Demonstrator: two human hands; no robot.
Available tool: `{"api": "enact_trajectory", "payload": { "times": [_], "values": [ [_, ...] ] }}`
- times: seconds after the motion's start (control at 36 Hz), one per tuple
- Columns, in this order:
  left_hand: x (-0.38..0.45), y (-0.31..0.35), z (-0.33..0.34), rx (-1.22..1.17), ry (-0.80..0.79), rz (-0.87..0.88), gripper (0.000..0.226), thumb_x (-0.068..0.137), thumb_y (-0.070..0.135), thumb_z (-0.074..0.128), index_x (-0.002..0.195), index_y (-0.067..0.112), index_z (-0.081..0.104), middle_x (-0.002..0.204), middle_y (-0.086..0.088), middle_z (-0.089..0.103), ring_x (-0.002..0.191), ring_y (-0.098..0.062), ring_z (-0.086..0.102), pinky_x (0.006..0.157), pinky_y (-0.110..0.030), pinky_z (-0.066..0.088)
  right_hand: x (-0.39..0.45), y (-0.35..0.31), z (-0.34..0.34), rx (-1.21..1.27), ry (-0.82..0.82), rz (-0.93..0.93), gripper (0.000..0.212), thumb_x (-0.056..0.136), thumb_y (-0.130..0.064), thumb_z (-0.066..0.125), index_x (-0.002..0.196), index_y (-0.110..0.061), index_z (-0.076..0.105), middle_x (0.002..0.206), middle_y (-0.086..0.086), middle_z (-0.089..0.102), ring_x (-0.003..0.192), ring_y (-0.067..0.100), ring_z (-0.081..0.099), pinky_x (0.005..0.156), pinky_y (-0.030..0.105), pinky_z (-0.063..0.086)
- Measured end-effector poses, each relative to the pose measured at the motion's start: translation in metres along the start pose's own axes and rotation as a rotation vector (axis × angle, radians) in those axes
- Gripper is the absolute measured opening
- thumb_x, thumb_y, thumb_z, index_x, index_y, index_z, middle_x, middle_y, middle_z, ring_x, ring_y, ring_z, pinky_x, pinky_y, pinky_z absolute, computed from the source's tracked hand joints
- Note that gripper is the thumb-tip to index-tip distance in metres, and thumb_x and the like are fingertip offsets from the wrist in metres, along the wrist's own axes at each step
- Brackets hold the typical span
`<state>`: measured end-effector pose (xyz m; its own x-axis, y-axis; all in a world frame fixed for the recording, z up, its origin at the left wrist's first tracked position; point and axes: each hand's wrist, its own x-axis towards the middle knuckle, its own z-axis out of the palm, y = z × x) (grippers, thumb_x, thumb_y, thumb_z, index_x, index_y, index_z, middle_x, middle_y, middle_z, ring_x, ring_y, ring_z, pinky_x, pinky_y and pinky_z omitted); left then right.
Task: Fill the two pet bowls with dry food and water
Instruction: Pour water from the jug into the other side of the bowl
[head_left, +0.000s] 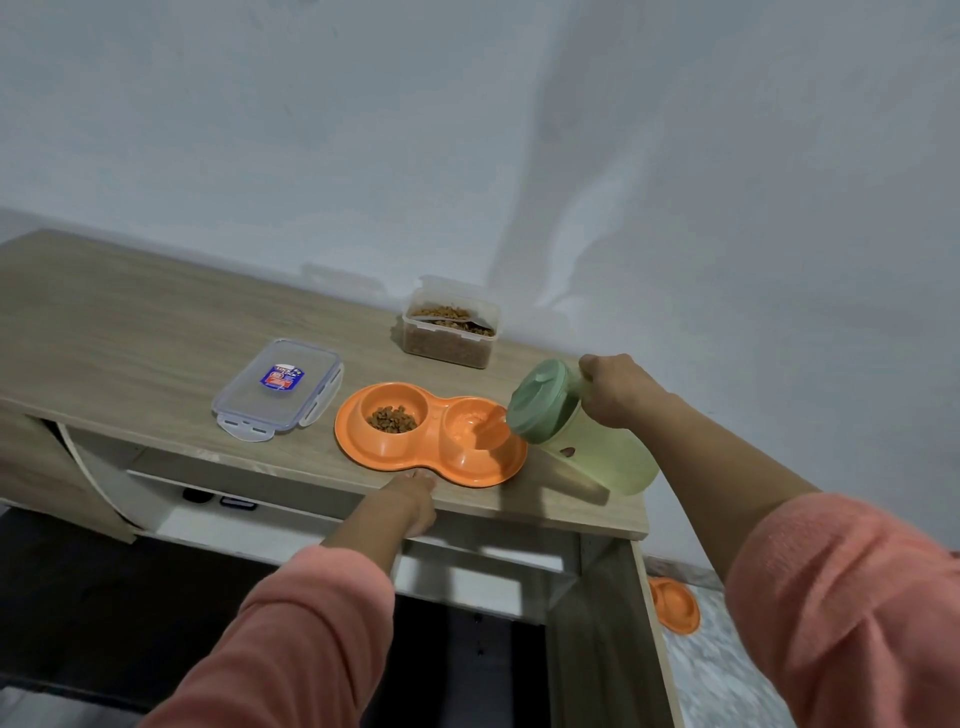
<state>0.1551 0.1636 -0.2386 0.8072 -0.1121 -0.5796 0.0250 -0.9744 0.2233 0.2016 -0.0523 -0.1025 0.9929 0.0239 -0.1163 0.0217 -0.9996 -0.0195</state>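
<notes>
The orange plastic double pet bowl sits on the wooden table at its front edge. Left of the bowl lies the clear rectangular lid; behind the bowl stands the clear plastic kibble container; the tilted green plastic jug is at the bowl's right.

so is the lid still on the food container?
No. The lid lies flat on the table, left of the orange double bowl; the food container stands open.

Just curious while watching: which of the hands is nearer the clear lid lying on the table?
Left. The left hand rests at the table edge, below and right of the clear lid. The right hand grips the green jug, farther right.
</notes>
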Motion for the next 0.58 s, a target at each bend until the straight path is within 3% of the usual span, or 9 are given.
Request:
{"api": "enact_trajectory", "payload": {
  "times": [0.14,0.39,0.58],
  "values": [
    [0.0,0.0008,-0.0001,0.018,0.006,0.006,0.063,0.098,0.005,0.034,0.154,0.011,0.007,0.162,-0.002,0.001,0.15,-0.019,0.002,0.119,-0.028,0.01,0.0007,0.0014,0.0003,0.027,0.003,0.007,0.006,0.09,-0.007,0.042,0.087,-0.012,0.044,0.091,0.009,0.049,0.082,0.03,0.052,0.065,0.032,0.041],
    [-0.0014,-0.0003,0.0014,0.052,-0.005,0.012,0.066,0.095,0.002,0.037,0.154,0.01,0.009,0.162,-0.003,0.002,0.15,-0.021,0.003,0.121,-0.033,0.015,0.0023,0.0046,0.0024,0.028,0.017,-0.002,0.006,0.093,-0.015,0.046,0.089,-0.013,0.043,0.098,0.014,0.054,0.09,0.034,0.057,0.065,0.033,0.042],
    [-0.0007,0.0003,0.0013,0.037,0.001,0.002,0.067,0.095,0.001,0.037,0.154,0.01,0.007,0.162,-0.004,-0.001,0.15,-0.022,0.001,0.12,-0.032,0.012,0.0012,0.0063,0.0014,0.041,0.013,0.007,0.008,0.094,-0.017,0.047,0.089,-0.013,0.042,0.093,0.01,0.048,0.083,0.031,0.051,0.064,0.033,0.04]
  ]
}}
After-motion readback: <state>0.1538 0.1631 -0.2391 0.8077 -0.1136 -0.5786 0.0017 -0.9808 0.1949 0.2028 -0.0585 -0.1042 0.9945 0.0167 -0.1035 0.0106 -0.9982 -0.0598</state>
